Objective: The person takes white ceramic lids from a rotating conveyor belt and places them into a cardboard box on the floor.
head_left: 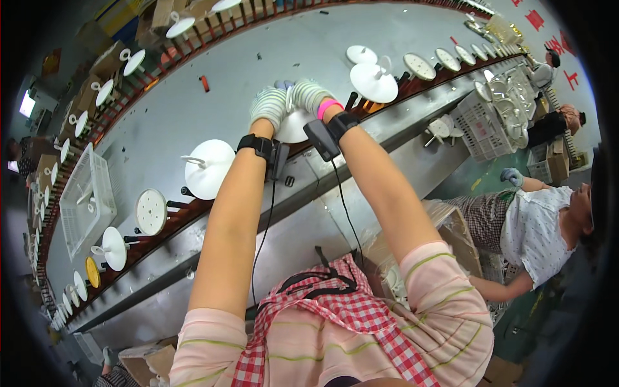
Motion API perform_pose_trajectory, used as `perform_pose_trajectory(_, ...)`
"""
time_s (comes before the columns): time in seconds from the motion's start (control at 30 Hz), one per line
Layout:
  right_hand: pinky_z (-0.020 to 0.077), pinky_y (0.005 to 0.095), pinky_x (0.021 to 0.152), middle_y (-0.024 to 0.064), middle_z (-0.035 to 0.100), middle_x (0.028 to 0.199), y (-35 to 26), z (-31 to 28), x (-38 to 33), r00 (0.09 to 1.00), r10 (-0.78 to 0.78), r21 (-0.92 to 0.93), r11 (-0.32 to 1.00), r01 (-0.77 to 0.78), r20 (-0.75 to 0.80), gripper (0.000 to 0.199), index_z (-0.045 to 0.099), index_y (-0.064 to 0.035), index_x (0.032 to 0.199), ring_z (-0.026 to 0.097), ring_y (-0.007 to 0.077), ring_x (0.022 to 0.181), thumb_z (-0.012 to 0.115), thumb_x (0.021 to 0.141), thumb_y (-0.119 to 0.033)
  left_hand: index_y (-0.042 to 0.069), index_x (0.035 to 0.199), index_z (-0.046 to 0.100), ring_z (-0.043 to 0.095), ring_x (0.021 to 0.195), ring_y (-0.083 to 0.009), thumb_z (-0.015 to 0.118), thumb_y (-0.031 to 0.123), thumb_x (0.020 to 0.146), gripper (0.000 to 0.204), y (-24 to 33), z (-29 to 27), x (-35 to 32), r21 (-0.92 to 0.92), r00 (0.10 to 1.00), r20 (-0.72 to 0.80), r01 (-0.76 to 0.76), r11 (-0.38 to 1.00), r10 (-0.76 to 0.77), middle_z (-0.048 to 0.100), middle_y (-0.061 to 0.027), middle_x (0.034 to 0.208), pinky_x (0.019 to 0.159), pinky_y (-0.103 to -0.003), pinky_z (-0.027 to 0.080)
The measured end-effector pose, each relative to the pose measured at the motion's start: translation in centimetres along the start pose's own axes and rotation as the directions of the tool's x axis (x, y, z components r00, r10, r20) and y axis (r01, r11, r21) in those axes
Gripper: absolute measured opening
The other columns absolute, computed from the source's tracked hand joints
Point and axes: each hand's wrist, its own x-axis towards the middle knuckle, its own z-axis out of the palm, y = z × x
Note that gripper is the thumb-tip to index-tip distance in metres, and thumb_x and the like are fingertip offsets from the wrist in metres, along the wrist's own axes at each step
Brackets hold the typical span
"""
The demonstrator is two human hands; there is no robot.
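My left hand (268, 106) and my right hand (309, 95), both in striped knit gloves, meet at the near edge of the work surface. Between them is a white round disc (294, 128) with an upright part, and the fingers of both close around that upper part. The fingertips are mostly hidden behind the gloves. Just right of my right hand, a white disc with a ring handle (374, 82) sits on the line. Nearer and to the left, another white disc with a handle (209, 169) stands beside my left forearm.
A brown conveyor line with black pegs carries more discs, including a perforated one (151, 211) and a yellow one (93, 272). A white crate (88, 200) stands at left. Another crate (483, 126) holds white parts at right. A co-worker (538, 216) is close on my right.
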Motion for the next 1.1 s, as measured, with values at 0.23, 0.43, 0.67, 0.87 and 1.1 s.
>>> perform_pose_trajectory(0.23, 0.0490, 0.0429, 0.085, 0.0209, 0.064, 0.102, -2.9, -5.9, -7.0, 0.976, 0.168, 0.123, 0.981, -0.151, -0.140, 0.031, 0.068, -0.0071, 0.097, 0.061, 0.0372, 0.098, 0.052, 0.084, -0.030, 0.002, 0.097, 0.061, 0.058, 0.091, -0.0407, 0.051, 0.035, 0.084, 0.037, -1.4, 3.2, 1.3, 0.045, 0.961, -0.234, -0.141, 0.989, 0.147, 0.061, -0.0244, 0.095, 0.078, -0.047, 0.046)
perform_pose_trajectory(0.43, 0.0492, 0.0430, 0.073, 0.0215, 0.063, 0.092, -2.8, -3.3, -24.2, 0.919, -0.184, 0.177, 0.950, 0.257, -0.350, 0.046, 0.043, -0.0011, 0.123, 0.061, 0.0362, 0.087, 0.052, 0.082, -0.021, -0.004, 0.113, 0.054, 0.056, 0.096, -0.0348, 0.062, 0.020, 0.077, 0.044, -8.9, 7.9, -1.8, -0.096, 0.881, -0.449, -0.213, 0.972, 0.149, 0.060, -0.0210, 0.104, 0.086, -0.040, 0.044)
perform_pose_trajectory(0.67, 0.0468, 0.0400, 0.080, 0.0177, 0.062, 0.097, 14.4, -0.4, -52.2, 0.850, 0.438, 0.707, 0.698, -0.117, -0.292, 0.029, 0.062, -0.0020, 0.098, 0.060, 0.0322, 0.089, 0.056, 0.086, -0.028, -0.003, 0.120, 0.049, 0.053, 0.108, -0.0368, 0.047, 0.030, 0.093, 0.042, 8.0, 8.8, -8.7, -0.155, 0.808, -0.585, -0.030, 0.987, -0.067, 0.055, -0.0225, 0.117, 0.095, -0.040, 0.040)
perform_pose_trajectory(0.87, 0.0460, 0.0404, 0.080, 0.0197, 0.065, 0.096, 33.7, 13.7, -71.5, 0.148, 0.988, 0.601, 0.091, -0.794, 0.046, 0.037, 0.059, -0.0020, 0.109, 0.060, 0.0361, 0.092, 0.054, 0.088, -0.032, -0.003, 0.131, 0.039, 0.047, 0.117, -0.0352, 0.050, 0.021, 0.093, 0.046, 12.8, 16.4, -20.2, -0.078, 0.878, -0.475, -0.107, 0.991, 0.057, 0.047, -0.0224, 0.128, 0.100, -0.042, 0.038)
perform_pose_trajectory(1.1, 0.0414, 0.0413, 0.097, 0.0222, 0.056, 0.122, 43.4, 23.4, -74.2, 0.047, 0.973, 0.365, -0.040, -0.930, 0.228, 0.069, 0.038, -0.0043, 0.134, 0.052, 0.0373, 0.115, 0.060, 0.079, -0.038, -0.003, 0.119, 0.052, 0.056, 0.102, -0.0237, 0.049, 0.010, 0.093, 0.029, 13.8, 22.7, -23.4, -0.436, 0.979, 0.054, 0.199, 0.878, -0.195, 0.058, -0.0160, 0.113, 0.091, -0.033, 0.043)
